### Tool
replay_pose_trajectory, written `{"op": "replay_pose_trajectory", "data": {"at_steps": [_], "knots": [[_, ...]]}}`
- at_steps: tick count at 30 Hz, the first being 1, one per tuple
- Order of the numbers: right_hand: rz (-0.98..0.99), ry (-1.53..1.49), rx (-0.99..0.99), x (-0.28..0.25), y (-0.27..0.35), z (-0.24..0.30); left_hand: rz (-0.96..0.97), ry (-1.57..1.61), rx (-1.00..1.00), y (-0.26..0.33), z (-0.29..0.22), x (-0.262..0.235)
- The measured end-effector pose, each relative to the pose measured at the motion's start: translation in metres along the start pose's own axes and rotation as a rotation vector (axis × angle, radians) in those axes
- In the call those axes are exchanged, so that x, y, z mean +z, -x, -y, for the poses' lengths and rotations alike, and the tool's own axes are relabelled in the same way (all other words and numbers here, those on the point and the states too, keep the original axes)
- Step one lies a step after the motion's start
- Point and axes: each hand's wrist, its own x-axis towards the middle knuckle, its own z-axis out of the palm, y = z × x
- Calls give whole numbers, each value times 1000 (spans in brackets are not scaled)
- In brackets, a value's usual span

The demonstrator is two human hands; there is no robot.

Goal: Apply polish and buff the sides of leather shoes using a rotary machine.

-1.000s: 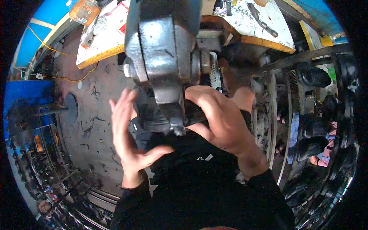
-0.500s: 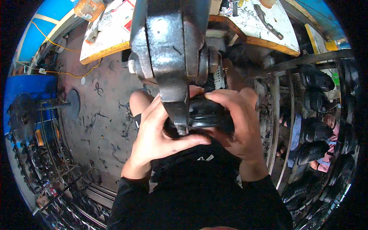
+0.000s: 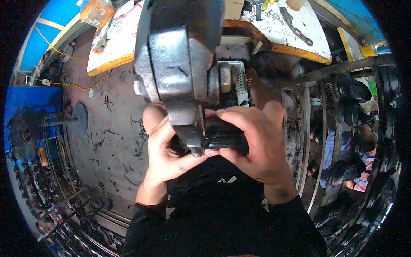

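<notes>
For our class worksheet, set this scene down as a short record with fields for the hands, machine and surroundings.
Right hand: holding a glossy black piece
Left hand: curled at the piece's left side, fingers partly hidden
Machine: metal arm in front of the piece
White worktop: dark tool lying on it
Floor: dark scraps at left
Rack: black shoes, at right

A shoe workshop is showing here: a heavy metal machine (image 3: 171, 60) is looming over a floor (image 3: 81, 147), dark scraps (image 3: 106, 102) are littering it, and a rack (image 3: 306, 128) at right is holding black shoes (image 3: 351, 88).
</notes>
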Motion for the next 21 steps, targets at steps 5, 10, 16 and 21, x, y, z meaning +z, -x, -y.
{"op": "replay_pose_trajectory", "data": {"at_steps": [5,10,16,21], "knots": [[-36,-176,2,16,19,-36,-98,249,-59,17,12,5],[-67,-527,364,65,63,-116,-138,436,17,23,37,15],[-58,-840,543,68,107,-170,-164,585,-51,27,47,26],[-129,-174,344,-1,108,-173,-238,661,-80,28,46,38]]}}
